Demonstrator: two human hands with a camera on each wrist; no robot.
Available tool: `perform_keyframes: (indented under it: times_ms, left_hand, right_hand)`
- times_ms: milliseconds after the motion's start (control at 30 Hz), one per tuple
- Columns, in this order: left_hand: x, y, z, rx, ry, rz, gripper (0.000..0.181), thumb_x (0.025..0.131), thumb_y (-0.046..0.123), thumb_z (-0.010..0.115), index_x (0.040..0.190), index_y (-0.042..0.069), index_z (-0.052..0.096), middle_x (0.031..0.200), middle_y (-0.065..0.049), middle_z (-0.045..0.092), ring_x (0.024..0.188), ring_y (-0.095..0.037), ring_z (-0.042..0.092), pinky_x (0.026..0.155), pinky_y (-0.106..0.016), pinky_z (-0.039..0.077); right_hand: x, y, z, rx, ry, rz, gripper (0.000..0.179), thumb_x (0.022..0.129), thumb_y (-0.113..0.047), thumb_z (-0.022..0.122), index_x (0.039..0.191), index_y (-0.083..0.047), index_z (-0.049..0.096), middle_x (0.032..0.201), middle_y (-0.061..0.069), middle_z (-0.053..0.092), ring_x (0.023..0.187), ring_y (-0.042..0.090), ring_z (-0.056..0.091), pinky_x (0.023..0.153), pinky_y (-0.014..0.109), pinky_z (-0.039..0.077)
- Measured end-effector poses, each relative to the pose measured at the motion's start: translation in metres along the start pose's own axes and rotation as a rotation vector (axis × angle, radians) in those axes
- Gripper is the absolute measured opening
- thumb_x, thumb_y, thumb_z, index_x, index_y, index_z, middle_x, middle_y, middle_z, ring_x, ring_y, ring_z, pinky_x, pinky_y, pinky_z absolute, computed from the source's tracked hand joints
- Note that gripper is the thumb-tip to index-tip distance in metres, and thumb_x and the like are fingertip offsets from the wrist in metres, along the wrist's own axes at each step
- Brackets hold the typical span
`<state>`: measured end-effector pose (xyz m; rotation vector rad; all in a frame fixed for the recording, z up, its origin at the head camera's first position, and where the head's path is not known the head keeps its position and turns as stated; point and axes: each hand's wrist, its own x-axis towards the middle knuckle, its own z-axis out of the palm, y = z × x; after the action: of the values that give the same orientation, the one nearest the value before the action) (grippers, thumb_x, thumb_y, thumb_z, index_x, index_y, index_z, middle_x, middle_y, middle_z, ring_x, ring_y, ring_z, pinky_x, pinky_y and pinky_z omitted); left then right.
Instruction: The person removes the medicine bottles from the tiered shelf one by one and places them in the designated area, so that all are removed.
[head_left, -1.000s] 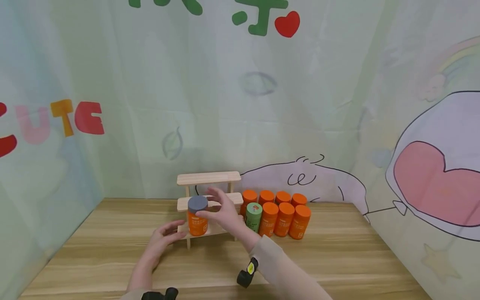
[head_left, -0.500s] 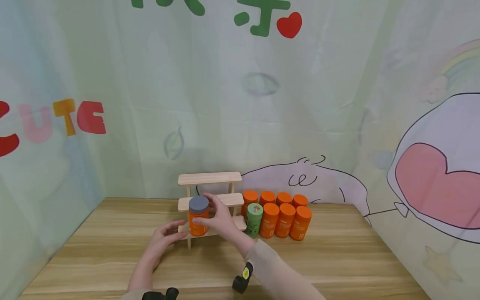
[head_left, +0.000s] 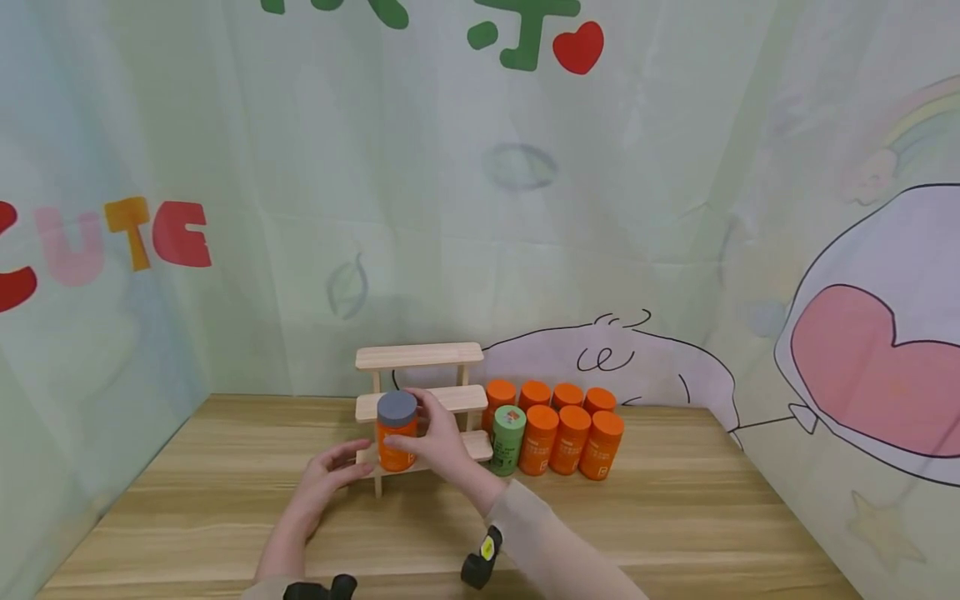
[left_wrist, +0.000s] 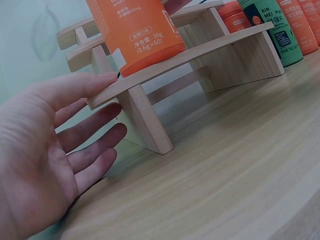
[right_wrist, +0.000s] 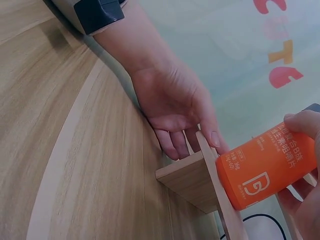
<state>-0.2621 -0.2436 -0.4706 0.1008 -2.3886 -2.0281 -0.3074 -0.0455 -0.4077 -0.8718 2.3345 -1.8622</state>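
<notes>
A small three-tier wooden display rack [head_left: 420,357] stands on the table. On the left end of its lowest tier is an orange supplement bottle [head_left: 396,460] with a blue-grey lid, upright. My right hand [head_left: 442,446] grips this bottle from the right, thumb across the front and fingers behind. In the left wrist view the bottle's base [left_wrist: 155,57] meets the board. My left hand [left_wrist: 50,130] holds the left end of that tier, thumb at the top and fingers below the board. The two upper tiers bear nothing.
Right of the rack stand several orange bottles [head_left: 573,437] in two rows, with a green bottle [head_left: 508,442] at the front left. A printed curtain [head_left: 420,250] hangs behind and at both sides of the wooden table [head_left: 675,517].
My right hand has moved down from the lid to the bottle's body. The bottle and my left hand have stayed in place on the rack.
</notes>
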Motion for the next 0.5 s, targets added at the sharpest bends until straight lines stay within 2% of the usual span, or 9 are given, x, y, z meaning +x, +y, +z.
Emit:
perform_keyframes:
  times_ms: [500]
  left_hand:
    - [0.0009,0.0006,0.0005,0.013,0.006,0.001,0.055,0.091,0.020,0.068,0.138,-0.003,0.051,0.147,-0.023,0.045,0.138,-0.038,0.037,0.110,-0.048,0.033]
  right_hand:
    - [-0.0045,-0.0024,-0.0018,-0.007,0.026,-0.004,0.062,0.083,-0.011,0.077,0.138,-0.011,0.049,0.128,0.010,0.061,0.112,0.023,0.061,0.093,0.034,0.050]
